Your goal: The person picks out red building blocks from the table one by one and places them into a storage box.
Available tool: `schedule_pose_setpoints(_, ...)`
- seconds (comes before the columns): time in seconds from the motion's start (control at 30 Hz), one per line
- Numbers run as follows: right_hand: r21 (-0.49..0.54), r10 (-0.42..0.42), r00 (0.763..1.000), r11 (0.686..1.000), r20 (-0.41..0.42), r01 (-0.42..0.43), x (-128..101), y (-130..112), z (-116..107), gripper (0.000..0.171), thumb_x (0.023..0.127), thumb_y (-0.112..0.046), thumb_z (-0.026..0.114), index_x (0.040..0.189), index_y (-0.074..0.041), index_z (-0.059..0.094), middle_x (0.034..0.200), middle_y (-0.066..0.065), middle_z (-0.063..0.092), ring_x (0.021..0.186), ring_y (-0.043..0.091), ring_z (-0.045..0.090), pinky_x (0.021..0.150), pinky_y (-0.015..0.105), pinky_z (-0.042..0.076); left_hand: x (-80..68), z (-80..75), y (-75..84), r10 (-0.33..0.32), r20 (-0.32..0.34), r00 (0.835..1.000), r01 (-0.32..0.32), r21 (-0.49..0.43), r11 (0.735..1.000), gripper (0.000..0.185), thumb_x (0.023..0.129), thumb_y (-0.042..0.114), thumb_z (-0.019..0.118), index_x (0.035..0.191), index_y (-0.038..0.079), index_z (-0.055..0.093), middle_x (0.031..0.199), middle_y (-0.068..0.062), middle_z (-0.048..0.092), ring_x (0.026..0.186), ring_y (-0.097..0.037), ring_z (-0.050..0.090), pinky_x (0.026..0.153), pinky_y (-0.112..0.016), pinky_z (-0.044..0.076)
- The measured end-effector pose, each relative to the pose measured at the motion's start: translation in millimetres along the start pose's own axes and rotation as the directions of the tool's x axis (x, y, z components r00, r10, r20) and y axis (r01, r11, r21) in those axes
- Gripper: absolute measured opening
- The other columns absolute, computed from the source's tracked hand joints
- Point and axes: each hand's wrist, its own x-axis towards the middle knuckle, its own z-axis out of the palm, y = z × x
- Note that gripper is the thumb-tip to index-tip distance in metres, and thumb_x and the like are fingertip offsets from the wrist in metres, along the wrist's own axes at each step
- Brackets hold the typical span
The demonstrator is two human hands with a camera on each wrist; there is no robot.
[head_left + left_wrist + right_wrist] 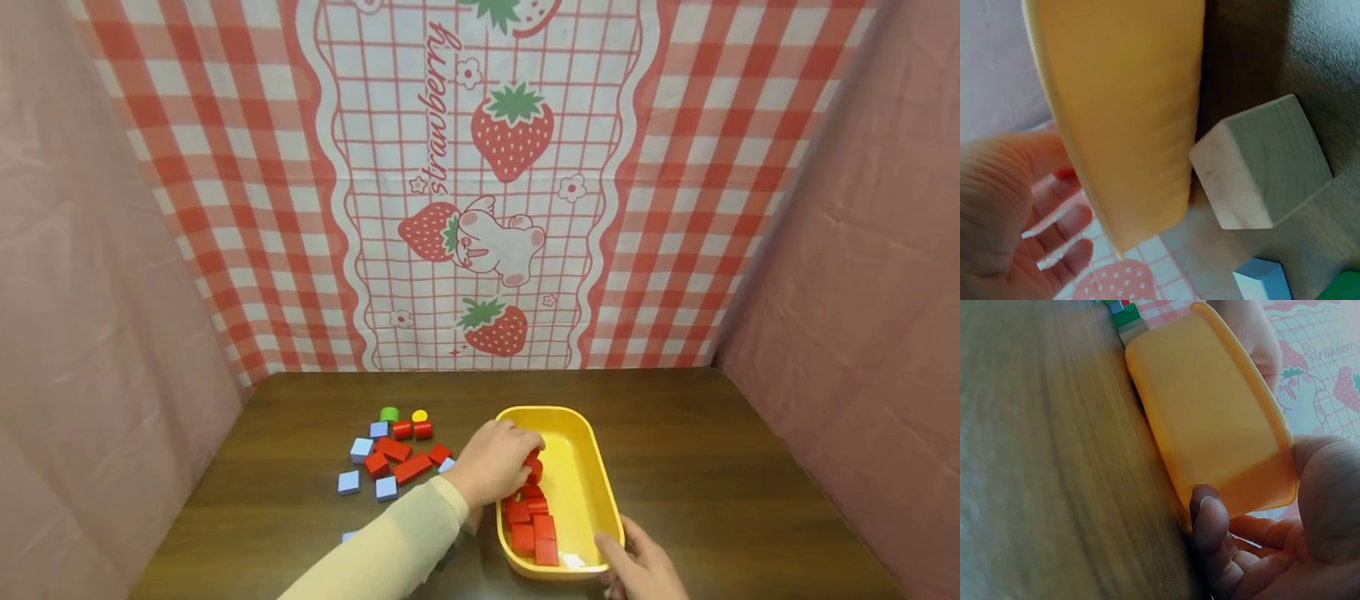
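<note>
The yellow bin (573,467) sits on the brown desk (697,467). The right hand (643,568) has its grip pinched on the bin's near right corner. The left hand (495,461) is over the bin's left side, its grip pinched on a red block (1064,172). More red blocks lie inside. Blue blocks (386,488), a green block (389,414) and a yellow block (420,416) are off to the left. The left sleeve (397,537) hides most of a wooden block (1272,162); the left wrist view shows it all, just beside the bin.

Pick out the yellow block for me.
The round yellow block, just right of the green cylinder and left of the yellow tray; no other block in view is yellow.
</note>
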Motion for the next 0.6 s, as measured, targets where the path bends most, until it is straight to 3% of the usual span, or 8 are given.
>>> schedule_pose_setpoints(0.2,0.015,0.012,1.000,1.000,-0.008,-0.012,-0.3,1.4,1.5,0.062,0.100,-0.032,0.071,0.151,0.000,0.052,0.084,0.009,0.069,0.059,0.018,0.063,0.054,0.030,0.056,-2.8,5.7,-2.6,-0.051,0.017,0.999,0.051,0.030,0.998,0.029,0.097,0.028,0.079,0.127,0.029,0.076,0.121,0.006,0.074,0.113,-0.015,0.064,0.095,-0.031,0.052)
schedule_pose_setpoints(0.4,0.010,0.005,1.000,1.000,-0.005,-0.004,1.1,-0.3,1.0,0.062,0.101,-0.030,0.070,0.151,0.001,0.051,0.076,0.010,0.068,0.056,0.018,0.062,0.053,0.030,0.056,-5.2,7.4,-9.0,-0.036,0.002,0.999,0.036,0.039,0.999,0.030,0.097,0.029,0.080,0.127,0.030,0.076,0.120,0.008,0.076,0.110,-0.015,0.066,0.088,-0.030,0.050)
schedule_pose_setpoints(0.6,0.009,0.003,1.000,1.000,0.005,-0.003,1.8,0.3,1.2,0.061,0.101,-0.030,0.070,0.151,0.001,0.051,0.075,0.009,0.069,0.056,0.017,0.062,0.053,0.029,0.056,-4.8,8.9,-8.3,-0.092,-0.022,0.995,0.094,0.076,0.993,0.026,0.098,0.024,0.078,0.123,0.029,0.076,0.116,0.008,0.077,0.107,-0.015,0.066,0.083,-0.028,0.045)
